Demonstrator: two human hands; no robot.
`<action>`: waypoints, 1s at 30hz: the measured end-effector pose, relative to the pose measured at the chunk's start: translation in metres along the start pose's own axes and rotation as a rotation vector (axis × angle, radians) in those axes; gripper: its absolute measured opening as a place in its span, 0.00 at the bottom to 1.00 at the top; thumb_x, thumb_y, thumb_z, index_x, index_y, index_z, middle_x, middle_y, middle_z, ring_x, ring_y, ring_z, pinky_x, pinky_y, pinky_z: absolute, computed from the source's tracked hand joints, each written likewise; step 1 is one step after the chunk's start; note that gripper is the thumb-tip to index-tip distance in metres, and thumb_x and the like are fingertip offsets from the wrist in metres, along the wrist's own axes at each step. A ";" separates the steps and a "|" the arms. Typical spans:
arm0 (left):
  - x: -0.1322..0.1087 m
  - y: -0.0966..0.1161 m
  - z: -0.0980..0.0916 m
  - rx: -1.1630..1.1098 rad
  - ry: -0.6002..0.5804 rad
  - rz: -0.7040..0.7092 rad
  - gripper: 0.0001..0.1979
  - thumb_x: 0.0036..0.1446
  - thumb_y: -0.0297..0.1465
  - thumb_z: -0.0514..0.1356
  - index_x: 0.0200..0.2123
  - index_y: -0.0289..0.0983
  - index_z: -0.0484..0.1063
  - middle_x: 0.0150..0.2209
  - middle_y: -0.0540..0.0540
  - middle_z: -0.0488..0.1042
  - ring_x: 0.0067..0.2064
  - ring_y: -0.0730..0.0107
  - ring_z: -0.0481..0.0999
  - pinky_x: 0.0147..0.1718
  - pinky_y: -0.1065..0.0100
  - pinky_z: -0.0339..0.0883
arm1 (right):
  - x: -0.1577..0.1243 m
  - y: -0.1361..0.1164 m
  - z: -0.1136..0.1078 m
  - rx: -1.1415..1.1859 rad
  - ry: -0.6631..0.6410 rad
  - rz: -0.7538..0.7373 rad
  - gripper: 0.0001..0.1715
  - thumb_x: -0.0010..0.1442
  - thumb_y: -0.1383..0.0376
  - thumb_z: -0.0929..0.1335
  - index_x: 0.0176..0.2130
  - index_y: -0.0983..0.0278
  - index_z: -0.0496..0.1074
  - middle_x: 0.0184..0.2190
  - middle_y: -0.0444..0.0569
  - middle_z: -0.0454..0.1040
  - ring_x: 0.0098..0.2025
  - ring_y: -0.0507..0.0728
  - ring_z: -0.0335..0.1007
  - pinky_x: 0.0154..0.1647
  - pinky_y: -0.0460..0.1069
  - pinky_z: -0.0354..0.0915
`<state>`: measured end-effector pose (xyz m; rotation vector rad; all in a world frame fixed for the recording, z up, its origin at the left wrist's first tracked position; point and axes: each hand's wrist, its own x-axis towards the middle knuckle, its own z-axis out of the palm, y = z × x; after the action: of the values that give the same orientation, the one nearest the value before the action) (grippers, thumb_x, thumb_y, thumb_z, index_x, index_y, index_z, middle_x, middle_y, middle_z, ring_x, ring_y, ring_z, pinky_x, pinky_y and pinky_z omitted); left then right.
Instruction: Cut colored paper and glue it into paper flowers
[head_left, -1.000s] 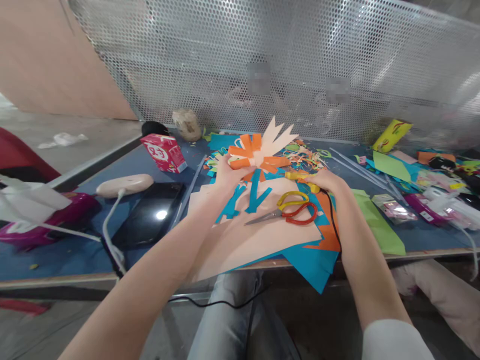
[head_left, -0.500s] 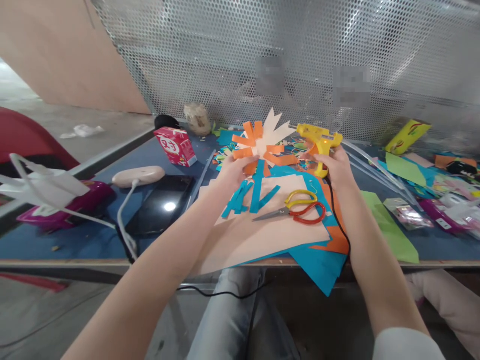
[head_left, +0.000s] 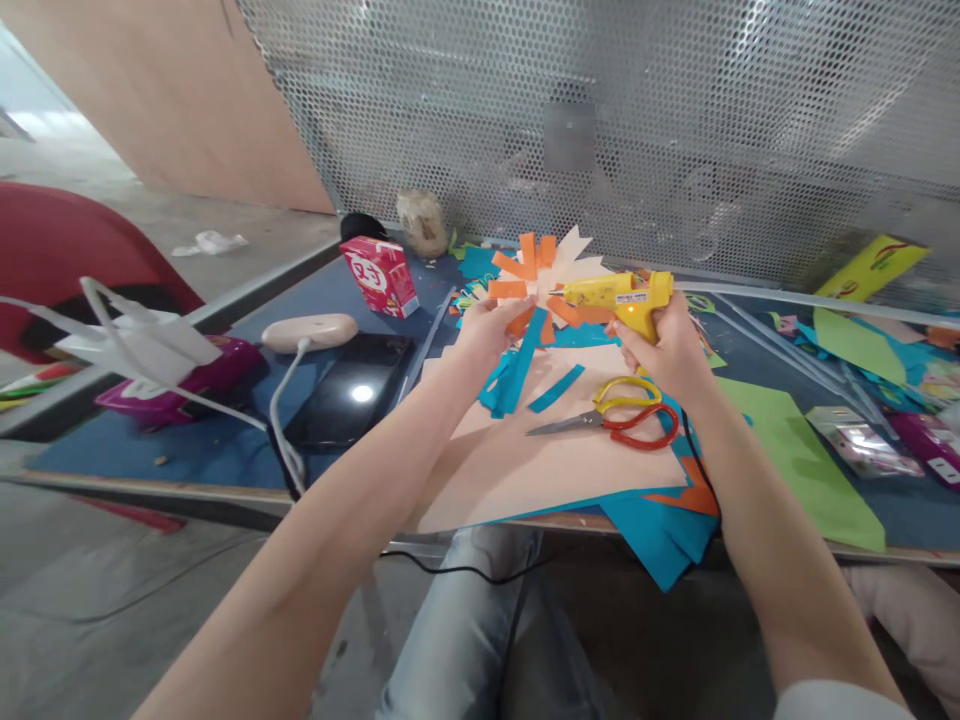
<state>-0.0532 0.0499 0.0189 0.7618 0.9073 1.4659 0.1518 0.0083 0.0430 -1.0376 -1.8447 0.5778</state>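
Note:
Pinched in my left hand (head_left: 491, 325) is a paper flower (head_left: 529, 262) with orange strips and pale pointed petals round its middle. A blue paper strip (head_left: 527, 358) hangs below it. My right hand (head_left: 667, 345) is wrapped round the grip of a yellow glue gun (head_left: 626, 296). The gun points left, its nozzle at the middle of the flower; whether it touches, I cannot tell. Under my hands lies a pale paper sheet (head_left: 480, 465), bearing scissors (head_left: 611, 417) with one yellow and one red handle, and more blue strips (head_left: 556, 388).
To the left are a black phone (head_left: 351, 390), a pinkish-white oval device (head_left: 310, 333) with a cable and a pink box (head_left: 380, 277). Green paper (head_left: 806, 460) and paper scraps lie to the right. A perforated metal panel (head_left: 465, 110) stands behind the table.
My right hand has turned the glue gun and brought its nozzle left and down to the flower's middle. My left hand still holds the flower. The view has shifted left.

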 end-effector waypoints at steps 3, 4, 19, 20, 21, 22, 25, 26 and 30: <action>-0.002 0.000 0.001 0.002 0.025 0.018 0.08 0.41 0.25 0.64 0.29 0.32 0.70 0.31 0.44 0.75 0.28 0.70 0.75 0.26 0.68 0.69 | -0.001 0.001 0.004 -0.091 0.010 -0.016 0.17 0.54 0.64 0.66 0.41 0.60 0.54 0.30 0.48 0.69 0.33 0.58 0.72 0.31 0.55 0.69; -0.003 0.001 0.002 0.002 0.033 0.020 0.08 0.41 0.25 0.64 0.28 0.32 0.70 0.31 0.44 0.75 0.28 0.70 0.75 0.27 0.68 0.69 | -0.002 0.001 0.005 -0.114 0.008 -0.024 0.18 0.54 0.64 0.66 0.42 0.60 0.54 0.32 0.49 0.69 0.37 0.60 0.72 0.34 0.56 0.70; -0.003 -0.002 0.002 0.042 0.031 0.024 0.09 0.37 0.27 0.66 0.27 0.33 0.71 0.33 0.42 0.76 0.33 0.65 0.76 0.29 0.67 0.70 | -0.002 0.005 0.014 -0.216 0.039 -0.064 0.18 0.53 0.61 0.66 0.42 0.60 0.56 0.36 0.53 0.70 0.41 0.63 0.70 0.40 0.58 0.68; -0.003 -0.002 0.002 0.035 0.024 0.026 0.09 0.38 0.27 0.66 0.27 0.33 0.71 0.34 0.41 0.76 0.33 0.65 0.77 0.30 0.66 0.71 | -0.002 0.006 0.014 -0.210 0.051 -0.076 0.18 0.52 0.61 0.67 0.41 0.60 0.57 0.36 0.53 0.70 0.42 0.63 0.70 0.40 0.58 0.68; -0.002 -0.003 0.002 0.029 0.021 0.028 0.09 0.38 0.27 0.65 0.27 0.33 0.71 0.34 0.41 0.76 0.33 0.64 0.77 0.30 0.65 0.71 | -0.002 0.007 0.014 -0.205 0.058 -0.084 0.18 0.52 0.60 0.67 0.41 0.60 0.57 0.36 0.53 0.70 0.42 0.63 0.70 0.40 0.58 0.68; -0.002 -0.003 0.002 0.024 0.022 0.029 0.09 0.38 0.26 0.65 0.27 0.33 0.71 0.34 0.41 0.76 0.33 0.64 0.77 0.30 0.64 0.71 | -0.002 0.008 0.014 -0.200 0.059 -0.087 0.19 0.52 0.60 0.67 0.42 0.60 0.57 0.36 0.53 0.70 0.42 0.63 0.70 0.40 0.58 0.69; -0.003 -0.002 0.002 0.022 0.030 0.028 0.09 0.39 0.26 0.65 0.28 0.33 0.71 0.34 0.41 0.76 0.33 0.64 0.77 0.31 0.64 0.71 | -0.002 0.008 0.014 -0.191 0.053 -0.080 0.21 0.52 0.58 0.67 0.43 0.60 0.58 0.37 0.54 0.70 0.42 0.64 0.70 0.41 0.59 0.68; -0.003 -0.002 0.002 0.026 0.031 0.026 0.09 0.39 0.26 0.65 0.28 0.33 0.71 0.33 0.42 0.76 0.33 0.64 0.77 0.31 0.64 0.71 | -0.002 0.008 0.014 -0.193 0.051 -0.079 0.22 0.52 0.58 0.67 0.44 0.60 0.58 0.37 0.54 0.70 0.43 0.64 0.70 0.41 0.59 0.68; -0.005 -0.002 0.003 0.042 0.016 0.026 0.09 0.39 0.27 0.65 0.27 0.33 0.71 0.32 0.43 0.76 0.33 0.65 0.77 0.30 0.66 0.71 | -0.002 0.008 0.014 -0.207 0.058 -0.094 0.20 0.52 0.58 0.67 0.42 0.60 0.58 0.36 0.54 0.70 0.43 0.65 0.70 0.42 0.61 0.68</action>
<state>-0.0495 0.0455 0.0186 0.7959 0.9460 1.4819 0.1430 0.0113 0.0300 -1.0841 -1.9193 0.3023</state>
